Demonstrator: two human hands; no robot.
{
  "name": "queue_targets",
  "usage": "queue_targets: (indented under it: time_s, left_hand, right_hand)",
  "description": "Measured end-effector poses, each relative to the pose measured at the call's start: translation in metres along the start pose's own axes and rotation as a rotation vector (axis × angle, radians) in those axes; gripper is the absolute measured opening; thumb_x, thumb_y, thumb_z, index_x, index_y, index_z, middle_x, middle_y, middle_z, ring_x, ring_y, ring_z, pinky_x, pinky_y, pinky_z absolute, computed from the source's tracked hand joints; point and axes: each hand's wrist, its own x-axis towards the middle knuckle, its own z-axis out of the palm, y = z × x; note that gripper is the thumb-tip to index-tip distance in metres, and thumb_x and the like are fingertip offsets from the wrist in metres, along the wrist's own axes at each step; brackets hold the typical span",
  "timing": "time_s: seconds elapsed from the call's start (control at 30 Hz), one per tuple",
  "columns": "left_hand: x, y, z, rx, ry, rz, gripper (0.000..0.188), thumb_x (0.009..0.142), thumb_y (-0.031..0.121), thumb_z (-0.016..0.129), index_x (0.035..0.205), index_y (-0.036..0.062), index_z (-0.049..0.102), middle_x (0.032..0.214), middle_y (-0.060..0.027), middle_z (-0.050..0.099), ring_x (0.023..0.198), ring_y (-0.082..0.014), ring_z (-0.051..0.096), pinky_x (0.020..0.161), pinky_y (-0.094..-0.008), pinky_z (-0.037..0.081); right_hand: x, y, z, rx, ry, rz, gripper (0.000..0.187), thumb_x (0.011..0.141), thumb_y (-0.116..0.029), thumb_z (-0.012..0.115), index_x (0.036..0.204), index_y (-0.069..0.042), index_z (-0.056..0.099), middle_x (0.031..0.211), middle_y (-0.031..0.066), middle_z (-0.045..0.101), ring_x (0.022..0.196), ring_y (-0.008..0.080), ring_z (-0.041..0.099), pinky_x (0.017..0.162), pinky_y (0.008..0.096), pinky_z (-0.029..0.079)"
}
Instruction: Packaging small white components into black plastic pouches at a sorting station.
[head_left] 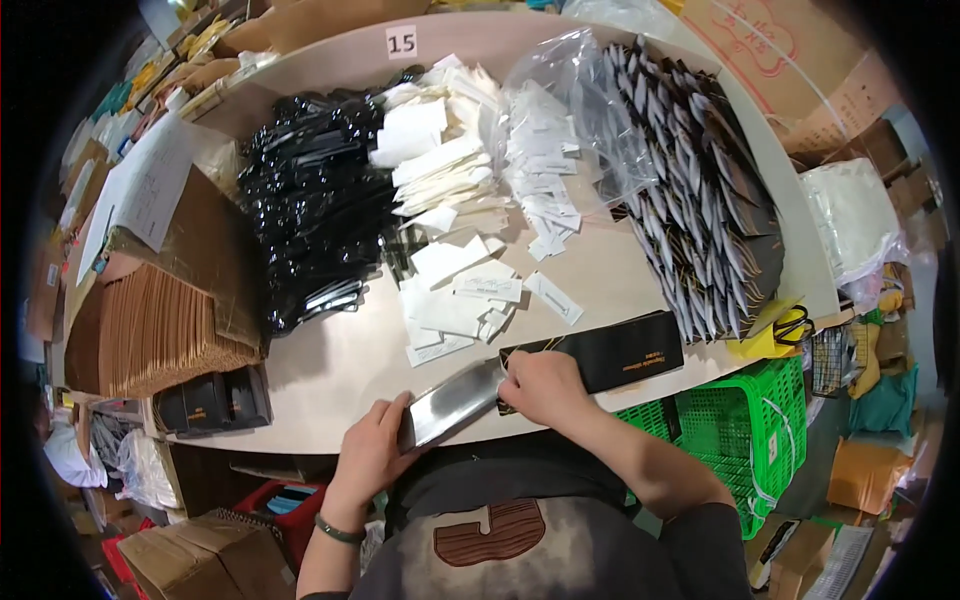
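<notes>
At the table's near edge, my left hand (375, 442) grips the lower left end of a shiny silver flat piece (455, 403). My right hand (543, 387) is closed at the left end of a long black packet (625, 355) with gold print, where the silver piece meets it. Whether the two are joined is hidden under my right fingers. Just beyond my hands lie loose white paper packets (450, 300). Farther back is a heap of glossy black plastic pieces (315, 190), beside a pile of white packets (445, 150).
A carton of brown sleeves (160, 325) stands at the left, with black packets (213, 400) below it. Rows of black-and-silver packets (690, 200) fill the right side, near a clear plastic bag (590, 110). Scissors (795, 325) lie at the right edge, above a green basket (745, 425).
</notes>
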Motion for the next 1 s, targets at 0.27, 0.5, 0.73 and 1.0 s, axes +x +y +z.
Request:
queue_targets:
  time_s: [0.27,0.5,0.73,1.0]
  left_hand:
    - [0.035,0.001,-0.002,0.002,0.142,0.407,0.077,0.071,0.021,0.085,0.139,0.0067,0.051,0.116,-0.0180,0.062,0.103,-0.0379,0.062,0.083,-0.0425,0.052]
    - [0.024,-0.058,-0.018,0.030,0.330,0.063,0.049,0.076,0.011,0.080,0.122,0.0061,0.063,0.125,-0.0185,0.060,0.110,-0.0388,0.061,0.093,-0.0421,0.052]
    - [0.034,-0.097,-0.053,0.079,0.497,-0.145,0.036,0.073,0.000,0.069,0.108,0.0057,0.068,0.113,-0.0139,0.065,0.104,-0.0355,0.063,0.087,-0.0415,0.053]
    - [0.085,-0.111,-0.039,0.381,0.438,-0.087,0.025,0.079,0.018,0.073,0.099,0.0082,0.061,0.097,-0.0106,0.059,0.097,-0.0317,0.060,0.085,-0.0420,0.051]
  right_hand:
    - [0.035,0.003,-0.010,-0.331,0.071,-0.302,0.017,0.082,-0.022,0.066,0.075,-0.006,0.065,0.076,0.0152,0.067,0.075,0.0376,0.067,0.067,0.0467,0.054]
    - [0.047,0.078,-0.041,0.050,0.147,0.242,0.023,0.080,-0.014,0.077,0.094,-0.002,0.064,0.084,0.0146,0.065,0.084,0.0357,0.064,0.078,0.0441,0.052]
    - [0.098,0.035,-0.079,0.067,0.278,-0.256,0.017,0.083,-0.015,0.072,0.095,-0.003,0.069,0.091,0.0157,0.067,0.090,0.0333,0.065,0.081,0.0405,0.052]
    - [0.158,0.009,-0.018,0.056,0.048,-0.336,0.011,0.079,-0.006,0.063,0.088,-0.002,0.068,0.097,0.0211,0.065,0.098,0.0412,0.063,0.086,0.0485,0.049]
